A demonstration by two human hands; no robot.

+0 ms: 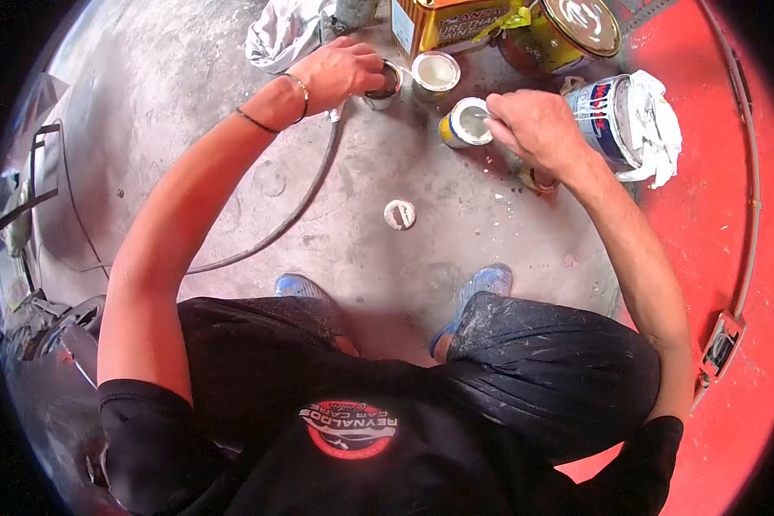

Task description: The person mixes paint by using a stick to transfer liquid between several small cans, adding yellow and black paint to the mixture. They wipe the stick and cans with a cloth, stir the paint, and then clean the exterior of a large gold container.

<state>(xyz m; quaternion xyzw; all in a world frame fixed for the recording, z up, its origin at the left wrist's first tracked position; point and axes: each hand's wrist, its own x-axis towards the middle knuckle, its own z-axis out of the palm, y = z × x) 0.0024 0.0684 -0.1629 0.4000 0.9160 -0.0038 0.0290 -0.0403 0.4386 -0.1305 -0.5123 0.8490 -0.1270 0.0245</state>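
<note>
My left hand [346,70] is closed at the side of a small dark open can [392,84], its fingers curled over the rim. A thin pale strip shows between this can and a small can of off-white paint [435,72] to its right. Lower down, my right hand [537,125] is pinched at the rim of another small open can [471,122] with whitish contents and a yellow-blue label. Something thin reaches from those fingers into the can; its kind is hidden. A round lid [399,215] lies on the floor, nearer to my feet.
A rectangular urethane tin [456,26] and a big round can [568,39] stand at the back. To the right is a labelled can [606,120] draped with white cloth [658,129]. A dark hose [305,193] curves across the concrete; white plastic [288,34] lies at the back left.
</note>
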